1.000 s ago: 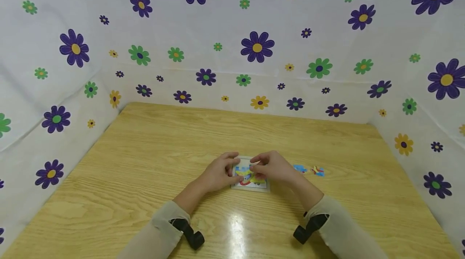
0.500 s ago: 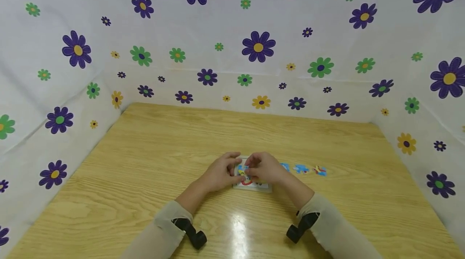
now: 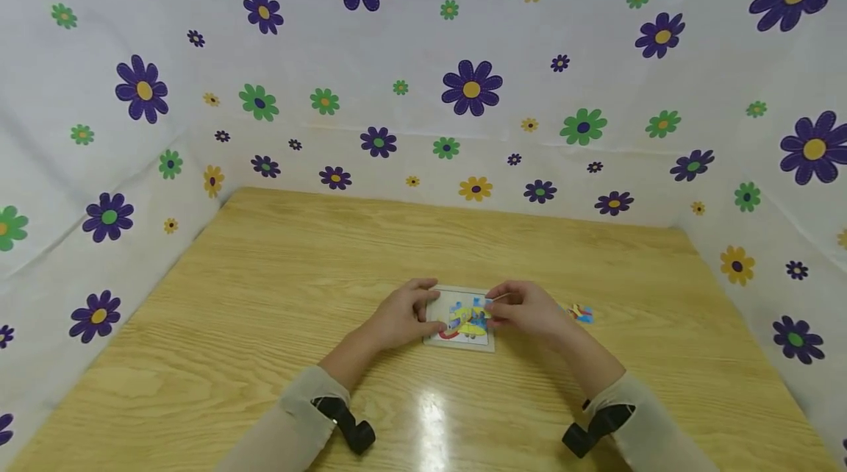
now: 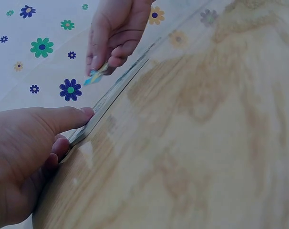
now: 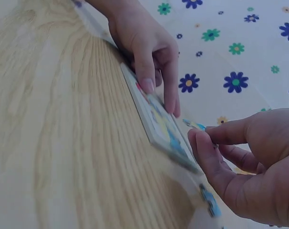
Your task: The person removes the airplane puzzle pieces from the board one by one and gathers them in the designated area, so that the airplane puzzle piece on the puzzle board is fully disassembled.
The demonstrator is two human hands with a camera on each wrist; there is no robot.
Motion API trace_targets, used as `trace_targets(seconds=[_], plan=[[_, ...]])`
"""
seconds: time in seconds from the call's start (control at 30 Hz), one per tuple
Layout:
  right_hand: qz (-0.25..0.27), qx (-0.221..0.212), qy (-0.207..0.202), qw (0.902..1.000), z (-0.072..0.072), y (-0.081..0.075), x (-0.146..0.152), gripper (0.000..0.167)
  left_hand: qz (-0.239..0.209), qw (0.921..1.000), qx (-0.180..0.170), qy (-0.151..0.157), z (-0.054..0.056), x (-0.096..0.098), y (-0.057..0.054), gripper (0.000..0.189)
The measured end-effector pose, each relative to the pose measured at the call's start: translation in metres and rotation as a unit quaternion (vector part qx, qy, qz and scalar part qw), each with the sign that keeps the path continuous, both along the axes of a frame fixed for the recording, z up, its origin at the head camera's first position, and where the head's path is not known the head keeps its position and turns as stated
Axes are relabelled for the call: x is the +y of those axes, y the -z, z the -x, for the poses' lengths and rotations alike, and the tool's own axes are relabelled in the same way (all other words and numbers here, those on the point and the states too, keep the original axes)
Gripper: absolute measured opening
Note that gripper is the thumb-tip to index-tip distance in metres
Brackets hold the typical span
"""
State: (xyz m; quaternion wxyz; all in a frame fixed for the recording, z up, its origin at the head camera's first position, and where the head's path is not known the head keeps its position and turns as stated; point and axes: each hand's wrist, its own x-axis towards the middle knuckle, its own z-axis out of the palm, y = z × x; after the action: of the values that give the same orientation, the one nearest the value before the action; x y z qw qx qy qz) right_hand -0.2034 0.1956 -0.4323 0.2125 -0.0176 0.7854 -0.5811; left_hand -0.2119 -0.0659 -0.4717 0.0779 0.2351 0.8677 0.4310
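A small jigsaw puzzle board (image 3: 440,298) with a pale frame lies on the table in the head view. Several yellow, blue and red pieces are fitted on it, and bare board shows at its upper left. My left hand (image 3: 399,316) grips the board's left edge, the thumb (image 4: 73,118) on top of the frame. At the board's right side my right hand (image 3: 526,312) pinches a blue and yellow puzzle piece (image 5: 194,124) between thumb and fingertips. That piece is held above the surface, largely covered by the fingers in the head view.
A loose red, yellow and blue puzzle piece (image 3: 580,312) lies right of my right hand. Another loose blue piece (image 5: 210,200) shows beside the board in the right wrist view. Flower-printed cloth (image 3: 423,112) stands around the wooden table (image 3: 317,251).
My right hand moved left over the board, then back right to its right side, uncovering the fitted pieces. My left hand has stayed at the board's left edge.
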Motion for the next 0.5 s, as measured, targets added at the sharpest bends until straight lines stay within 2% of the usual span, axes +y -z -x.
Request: trace_targets(seconds=[0.23, 0.33, 0.5], plan=[[-0.04, 0.02, 0.019, 0.9988, -0.013, -0.003, 0.022, 0.031, 0.003, 1.0, -0.005, -0.006, 0.0, -0.002, -0.003, 0.061], [-0.06, 0.031, 0.013, 0.9977, -0.021, -0.002, 0.027, 0.03, 0.004, 1.0, -0.007, -0.004, -0.001, -0.002, -0.004, 0.062], [-0.144, 0.069, 0.008, 0.9872, -0.031, 0.002, 0.028, 0.019, 0.008, 0.9999, -0.008, 0.001, -0.001, -0.001, -0.003, 0.063]])
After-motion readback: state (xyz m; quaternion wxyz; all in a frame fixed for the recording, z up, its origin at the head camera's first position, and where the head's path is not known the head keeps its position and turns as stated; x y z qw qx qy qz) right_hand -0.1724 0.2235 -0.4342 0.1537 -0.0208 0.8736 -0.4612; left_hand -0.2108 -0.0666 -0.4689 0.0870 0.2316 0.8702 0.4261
